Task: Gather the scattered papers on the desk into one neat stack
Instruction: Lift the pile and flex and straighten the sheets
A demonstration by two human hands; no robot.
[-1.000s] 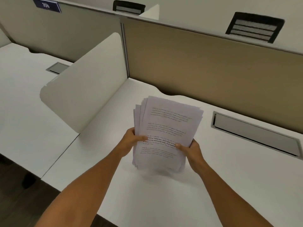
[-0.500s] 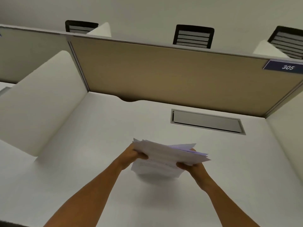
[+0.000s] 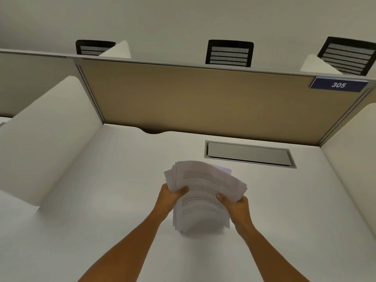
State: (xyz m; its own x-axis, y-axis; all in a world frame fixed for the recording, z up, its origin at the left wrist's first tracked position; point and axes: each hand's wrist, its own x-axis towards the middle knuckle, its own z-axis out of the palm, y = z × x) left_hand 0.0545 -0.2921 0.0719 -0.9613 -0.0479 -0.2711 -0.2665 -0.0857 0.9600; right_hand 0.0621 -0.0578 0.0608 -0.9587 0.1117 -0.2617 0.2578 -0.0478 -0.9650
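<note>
A stack of printed white papers (image 3: 203, 186) stands upright and curved over the white desk (image 3: 101, 231), its lower edge down near the desk top and blurred. My left hand (image 3: 169, 197) grips the stack's left edge, thumb on the front sheet. My right hand (image 3: 236, 206) grips the right edge the same way. The sheets are fanned unevenly at the top corners. No loose papers show elsewhere on the desk.
A grey cable-tray lid (image 3: 249, 154) is set into the desk behind the stack. A tan partition (image 3: 203, 102) closes the back, with a "305" label (image 3: 338, 84). White side dividers (image 3: 40, 139) stand left and right. Black chair backs (image 3: 228, 52) rise beyond the partition.
The view swung right to face this cubicle. Both hands tipped the stack flat half a second ago, then stood it upright again with the printed face toward me.
</note>
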